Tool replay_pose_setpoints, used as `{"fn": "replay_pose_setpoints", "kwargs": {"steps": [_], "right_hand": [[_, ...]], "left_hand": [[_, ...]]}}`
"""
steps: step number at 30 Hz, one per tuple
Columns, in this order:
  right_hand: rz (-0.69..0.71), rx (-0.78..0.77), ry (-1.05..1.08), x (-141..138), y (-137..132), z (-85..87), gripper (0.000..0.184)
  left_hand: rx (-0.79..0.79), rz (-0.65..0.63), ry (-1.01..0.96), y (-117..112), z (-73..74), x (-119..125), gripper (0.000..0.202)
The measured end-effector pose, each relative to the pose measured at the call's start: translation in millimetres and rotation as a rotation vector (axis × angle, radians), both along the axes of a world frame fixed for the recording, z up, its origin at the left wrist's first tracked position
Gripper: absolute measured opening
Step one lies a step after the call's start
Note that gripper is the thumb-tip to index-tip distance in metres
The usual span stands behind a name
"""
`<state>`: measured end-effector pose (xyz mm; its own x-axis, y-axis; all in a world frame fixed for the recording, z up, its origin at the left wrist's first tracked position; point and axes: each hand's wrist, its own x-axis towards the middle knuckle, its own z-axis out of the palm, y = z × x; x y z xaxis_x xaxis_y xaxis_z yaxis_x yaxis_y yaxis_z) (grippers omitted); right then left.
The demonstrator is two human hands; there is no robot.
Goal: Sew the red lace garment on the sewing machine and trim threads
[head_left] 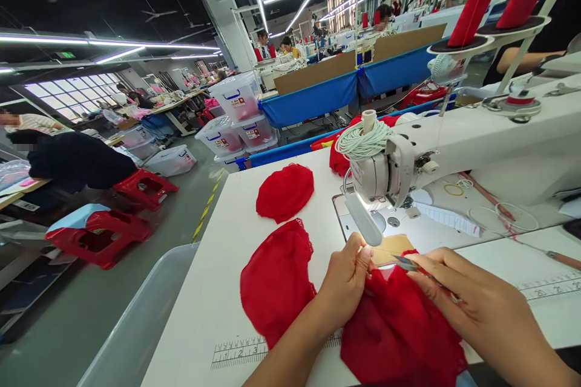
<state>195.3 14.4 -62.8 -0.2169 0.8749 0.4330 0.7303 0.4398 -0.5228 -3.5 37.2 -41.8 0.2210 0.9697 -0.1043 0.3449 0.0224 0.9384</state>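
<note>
My left hand [345, 281] pinches the top edge of a red lace fabric piece [399, 332] lying on the white sewing table [236, 266], just below the needle area. My right hand [476, 305] grips small metal thread snips [406, 262], their tips pointing left toward my left fingers. The white sewing machine [476, 145] stands right behind both hands, with its lamp lit. Two more red lace pieces lie to the left: one near my left forearm [275, 281], another farther back [285, 191].
A grey plastic bin [136, 320] sits at the table's left edge. Red thread cones [474, 9] stand on a rack behind the machine. Red stools [104, 233], clear storage boxes [236, 100] and other workers at tables fill the factory floor to the left and beyond.
</note>
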Motion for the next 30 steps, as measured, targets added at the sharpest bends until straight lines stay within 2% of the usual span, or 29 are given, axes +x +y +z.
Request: {"fn": "replay_pose_setpoints", "kwargs": {"steps": [5, 9, 11, 15, 17, 20, 22, 25, 27, 30], "right_hand": [[0.088, 0.092, -0.164, -5.5, 2.4, 1.7, 0.027], [0.052, 0.237, -0.251, -18.6, 7.4, 8.6, 0.037], [0.046, 0.258, -0.24, -19.7, 7.7, 9.4, 0.039], [0.106, 0.146, -0.187, -7.4, 2.9, 4.1, 0.026], [0.04, 0.044, -0.087, -1.2, 1.7, 0.5, 0.024], [-0.081, -0.084, 0.15, -1.9, 6.1, -3.6, 0.03], [-0.044, -0.12, 0.264, -8.6, 11.8, -4.4, 0.033], [0.032, -0.197, 0.339, -18.8, 17.8, -1.4, 0.023], [-0.066, -0.262, 0.418, -20.7, 18.3, 1.8, 0.028], [-0.328, -0.297, 0.539, -14.4, 16.1, 4.5, 0.026]], "left_hand": [[0.021, -0.034, 0.026, -2.4, -0.2, -0.6, 0.03], [0.068, -0.049, 0.069, -4.2, 0.9, -1.5, 0.03], [0.068, -0.05, 0.067, -4.2, 1.3, -1.3, 0.03], [0.017, -0.05, 0.01, -4.2, 1.4, -0.6, 0.031], [-0.003, -0.048, 0.0, -4.7, 1.3, -0.1, 0.033], [0.005, -0.067, 0.019, -5.6, 1.9, 0.7, 0.034], [0.031, -0.099, 0.025, -6.0, 2.7, 1.0, 0.033], [0.045, -0.137, 0.022, -6.1, 4.0, 0.4, 0.031], [0.047, -0.143, 0.034, -5.9, 4.3, -0.4, 0.031], [0.0, -0.113, 0.068, -4.6, 3.9, -0.8, 0.034]]}}
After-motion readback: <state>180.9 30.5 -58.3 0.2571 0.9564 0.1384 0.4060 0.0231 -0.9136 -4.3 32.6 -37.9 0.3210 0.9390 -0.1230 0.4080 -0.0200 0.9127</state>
